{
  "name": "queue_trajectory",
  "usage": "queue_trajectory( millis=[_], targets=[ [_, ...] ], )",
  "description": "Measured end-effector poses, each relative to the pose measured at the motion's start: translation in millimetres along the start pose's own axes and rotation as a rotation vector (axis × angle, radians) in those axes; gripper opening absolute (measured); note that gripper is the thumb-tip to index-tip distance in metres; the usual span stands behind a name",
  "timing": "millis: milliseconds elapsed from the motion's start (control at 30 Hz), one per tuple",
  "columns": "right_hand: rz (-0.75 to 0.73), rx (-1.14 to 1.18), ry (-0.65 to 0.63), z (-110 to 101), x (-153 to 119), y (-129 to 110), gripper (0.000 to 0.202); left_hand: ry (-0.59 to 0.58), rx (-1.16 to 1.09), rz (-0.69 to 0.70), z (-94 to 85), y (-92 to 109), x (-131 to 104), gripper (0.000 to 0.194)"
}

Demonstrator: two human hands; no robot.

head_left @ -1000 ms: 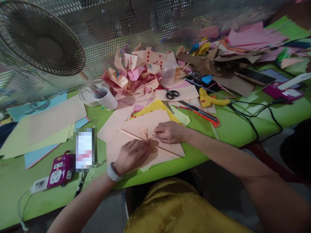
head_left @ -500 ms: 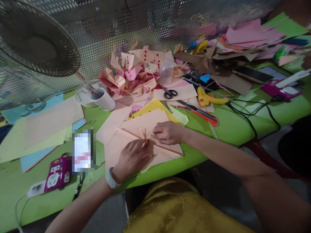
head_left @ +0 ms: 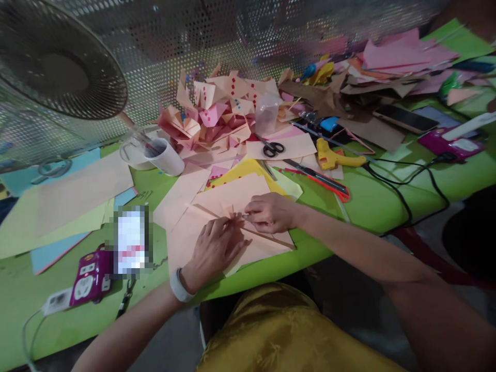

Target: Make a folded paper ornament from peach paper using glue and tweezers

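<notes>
A large sheet of peach paper [head_left: 186, 237] lies at the table's front edge, with creases and raised folds meeting near its middle. My left hand [head_left: 215, 245] rests on it from the left, fingers stretched out, their tips at the central folds. From the right, my right hand [head_left: 271, 213] is closed in a pinch on the paper beside those fingertips. The exact bit between its fingers is small and partly hidden. Beneath and behind the sheet show yellow paper [head_left: 248, 169] and another peach sheet [head_left: 178, 199].
Behind lie black-handled scissors [head_left: 273, 149], an orange-edged cutter [head_left: 321, 181] and a yellow glue gun [head_left: 337, 155] with its cord. A heap of folded paper [head_left: 217, 113] sits further back. On the left are a white cup [head_left: 168, 157], a fan [head_left: 62, 62], a phone [head_left: 132, 240] and a purple power socket [head_left: 91, 276].
My left hand has shifted slightly right and up, and its fingertips are closer to the right hand's. The right hand stays pinched at nearly the same spot.
</notes>
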State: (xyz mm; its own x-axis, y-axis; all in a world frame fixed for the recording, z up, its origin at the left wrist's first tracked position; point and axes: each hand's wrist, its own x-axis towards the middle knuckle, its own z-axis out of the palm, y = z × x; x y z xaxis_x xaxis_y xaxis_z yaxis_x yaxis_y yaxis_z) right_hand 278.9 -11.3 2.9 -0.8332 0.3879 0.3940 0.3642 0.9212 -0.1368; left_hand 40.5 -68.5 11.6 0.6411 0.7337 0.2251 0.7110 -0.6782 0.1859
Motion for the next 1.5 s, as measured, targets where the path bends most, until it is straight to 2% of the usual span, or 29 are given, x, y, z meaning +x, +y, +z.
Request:
queue_trajectory(
  millis=[167,367,567,700,767,833,967,1033,1100,1167,1233,1367,1500],
  targets=[
    [0.001,0.008,0.007,-1,0,0,0.017,-0.034,0.003,0.007,-0.3,1,0,0.033],
    [0.010,0.022,0.032,-1,0,1,0.018,-0.047,0.071,0.041,0.3,-1,1,0.050],
    [0.021,0.040,0.039,-3,1,0,0.018,-0.052,0.119,0.057,-1.5,0,1,0.054],
    [0.054,0.103,0.040,0,0,-1,0.017,-0.095,0.137,0.046,-3.9,1,2,0.055],
    [0.110,0.161,0.069,2,0,-2,0.016,-0.114,0.141,0.045,-5.0,2,3,0.053],
    [0.226,0.210,0.122,1,2,-3,0.017,-0.125,0.139,0.048,-5.7,2,4,0.050],
    [0.579,0.314,0.169,-9,12,-3,0.019,-0.131,0.136,0.049,-5.6,3,5,0.053],
    [0.748,0.420,0.077,-16,18,-3,0.023,-0.126,0.141,0.044,-5.3,3,5,0.056],
    [0.881,0.541,-0.085,-20,23,-3,0.033,-0.120,0.142,0.039,-5.4,4,5,0.056],
    [0.960,0.575,-0.243,-21,27,-5,0.044,-0.119,0.144,0.042,-6.0,4,5,0.054],
    [0.989,0.506,-0.348,-20,31,-8,0.053,-0.123,0.152,0.050,-6.8,5,5,0.053],
    [0.994,0.465,-0.464,-17,34,-12,0.056,-0.125,0.158,0.047,-7.3,5,5,0.054],
    [1.038,0.522,-0.482,-16,34,-11,0.051,-0.119,0.154,0.041,-6.0,5,5,0.053]
  ],
)
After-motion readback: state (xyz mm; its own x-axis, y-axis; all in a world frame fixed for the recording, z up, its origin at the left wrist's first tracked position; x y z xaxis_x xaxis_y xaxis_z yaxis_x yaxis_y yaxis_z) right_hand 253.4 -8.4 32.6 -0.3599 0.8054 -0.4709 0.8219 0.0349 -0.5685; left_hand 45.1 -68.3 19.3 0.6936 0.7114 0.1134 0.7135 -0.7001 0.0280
